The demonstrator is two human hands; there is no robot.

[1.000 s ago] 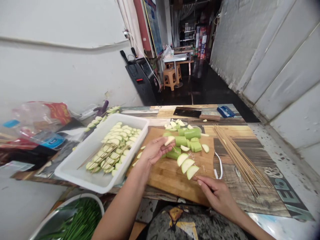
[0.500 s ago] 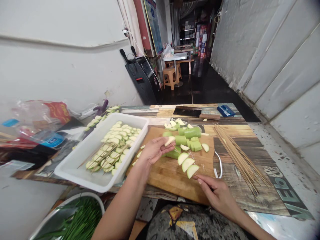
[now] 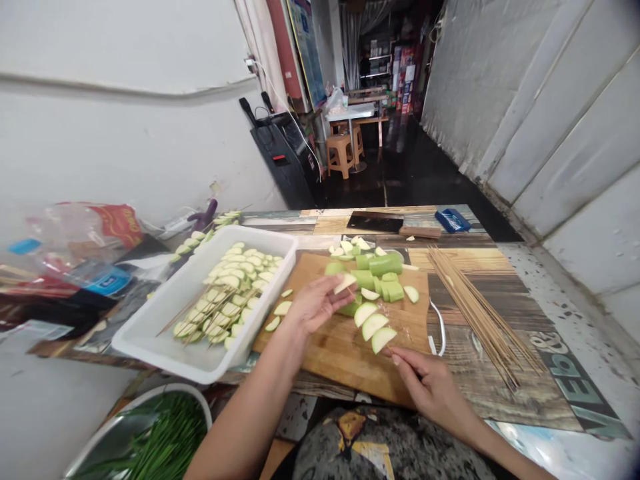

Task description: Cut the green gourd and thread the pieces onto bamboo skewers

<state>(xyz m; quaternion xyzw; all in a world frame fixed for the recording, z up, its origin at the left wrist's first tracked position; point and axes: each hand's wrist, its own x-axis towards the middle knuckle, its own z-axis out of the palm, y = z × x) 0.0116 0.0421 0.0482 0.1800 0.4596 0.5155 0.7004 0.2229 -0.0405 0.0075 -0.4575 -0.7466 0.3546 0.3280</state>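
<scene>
Between the fingers of my left hand point(image 3: 320, 303) is a pale half-round zucchini slice point(image 3: 345, 283), held over the cutting board point(image 3: 345, 360). My right hand point(image 3: 435, 380) pinches the near end of a bamboo skewer that carries several green-edged zucchini slices point(image 3: 374, 325). The skewer's far tip lies close to the slice in my left hand; whether it has entered the slice I cannot tell. Behind them on the board are cut green zucchini chunks point(image 3: 385, 265) and loose slices point(image 3: 411, 294). My left hand partly hides some of the chunks.
A white plastic tub point(image 3: 200, 367) of skewered slices stands left of the board. Bare skewers point(image 3: 480, 313) lie to the right. A cleaver point(image 3: 375, 222) and a blue box point(image 3: 452, 221) are at the table's far edge. Below left is a bowl of green stalks point(image 3: 160, 433).
My left hand with its slice has shifted slightly right, closer to the skewer. The right hand and the skewered slices have barely moved.
</scene>
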